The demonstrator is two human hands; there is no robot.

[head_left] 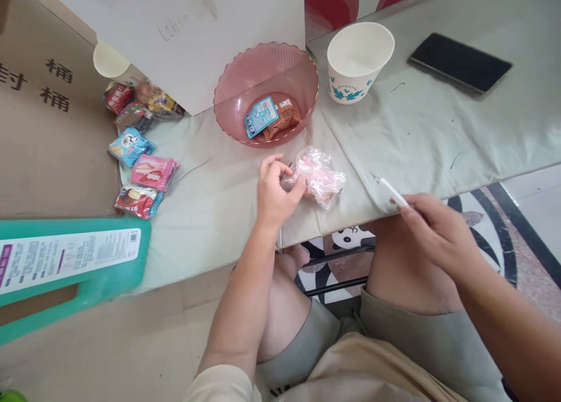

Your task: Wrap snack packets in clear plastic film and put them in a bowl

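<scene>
A pink item in crinkled clear plastic wrap (pixel 319 179) lies on the cloth near the table's front edge. My left hand (pixel 277 194) is at its left side, thumb and curled fingers gripping the edge of the plastic. What exactly is inside the wrap cannot be made out. Held out to the right, my right hand (pixel 433 229) is closed on a slim white pen-like tool (pixel 392 191), its narrow tip pointing toward the wrapped item without touching it. Just behind my left hand stands a pink fluted glass bowl (pixel 232 107) holding a blue packet (pixel 260 117) and a brown packet (pixel 284 120).
A white paper cup (pixel 353 78) with a leaf print stands right of the bowl, and a black phone (pixel 460 62) lies farther right. Several wrapped snacks (pixel 153 171) sit at left, beside a cardboard box (pixel 52 151) and a green carton (pixel 127 267). A white box (pixel 197 45) rises behind.
</scene>
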